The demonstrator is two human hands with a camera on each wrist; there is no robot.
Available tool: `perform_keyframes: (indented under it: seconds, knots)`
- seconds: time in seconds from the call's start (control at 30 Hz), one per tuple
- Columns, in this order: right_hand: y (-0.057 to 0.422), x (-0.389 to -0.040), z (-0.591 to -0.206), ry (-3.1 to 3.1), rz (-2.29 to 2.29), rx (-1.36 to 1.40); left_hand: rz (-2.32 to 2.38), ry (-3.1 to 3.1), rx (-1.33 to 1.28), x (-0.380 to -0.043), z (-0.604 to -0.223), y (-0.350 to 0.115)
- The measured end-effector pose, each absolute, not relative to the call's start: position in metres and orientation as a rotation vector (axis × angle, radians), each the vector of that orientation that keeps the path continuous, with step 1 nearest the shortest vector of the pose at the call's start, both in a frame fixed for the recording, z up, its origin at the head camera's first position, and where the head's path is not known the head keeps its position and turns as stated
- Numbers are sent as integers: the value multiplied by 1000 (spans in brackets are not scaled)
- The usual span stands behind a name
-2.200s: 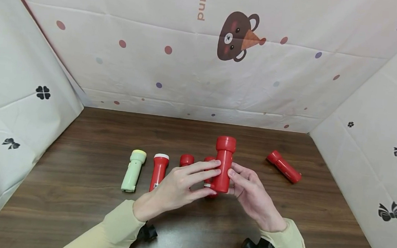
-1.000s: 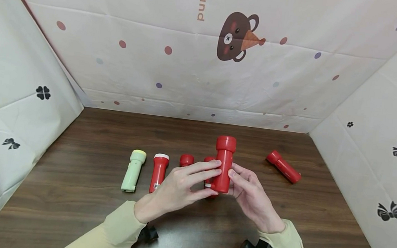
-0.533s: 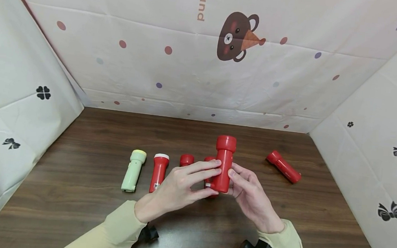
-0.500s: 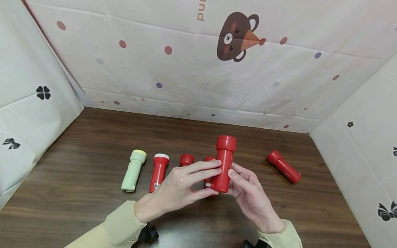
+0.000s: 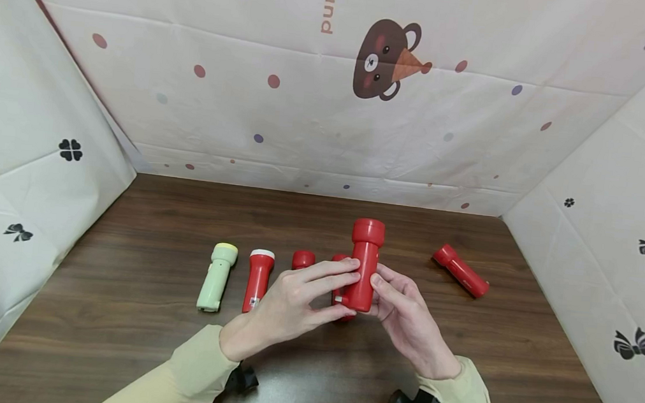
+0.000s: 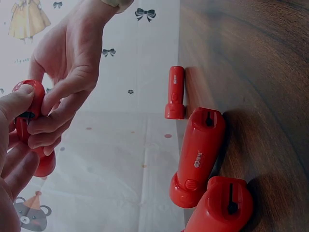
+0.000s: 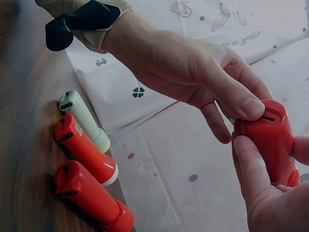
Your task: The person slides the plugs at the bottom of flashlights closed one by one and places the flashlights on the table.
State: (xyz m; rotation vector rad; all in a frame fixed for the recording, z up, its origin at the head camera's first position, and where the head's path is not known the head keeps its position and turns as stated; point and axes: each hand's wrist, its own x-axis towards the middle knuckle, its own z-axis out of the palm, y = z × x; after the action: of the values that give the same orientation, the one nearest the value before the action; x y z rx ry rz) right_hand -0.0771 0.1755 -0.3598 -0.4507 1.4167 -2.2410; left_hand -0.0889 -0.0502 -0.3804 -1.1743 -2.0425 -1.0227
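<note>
A red flashlight is held head-up over the table between both hands. My left hand grips it from the left, its fingers along the body; in the right wrist view the left thumb presses on the base beside a dark slot. From the right side, my right hand pinches the lower body with thumb and fingers. A small metal piece shows at the edge of the base. Behind the hands lie two more red flashlights, one mostly covered by the left hand, the other partly hidden by the held one.
Left of the hands lie a pale green flashlight with a yellow rim and a red flashlight with a white rim. Another red flashlight lies slanted at the right. Printed sheets wall the wooden table at back and sides.
</note>
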Motion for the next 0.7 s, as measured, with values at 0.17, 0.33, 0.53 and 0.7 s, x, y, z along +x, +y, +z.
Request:
perform_keyframes:
  seconds: [0.17,0.33,0.53,0.7]
  knots:
    - [175,-77,-359,1434,-2242,-443,-1022,-2026,-1169,-90,-381,-49]
    - [175,-76,-359,1432,-2241,-450,-1032,-2037,-1158,-89,-380,-49]
    - [174,-76,-359,1445,-2242,-440,-1044,-2032,-1152,-89,-380,-48]
    - [173,-77,-357,1461,-2239,-416,-1049,-2021,-1148,-89,-379,-47]
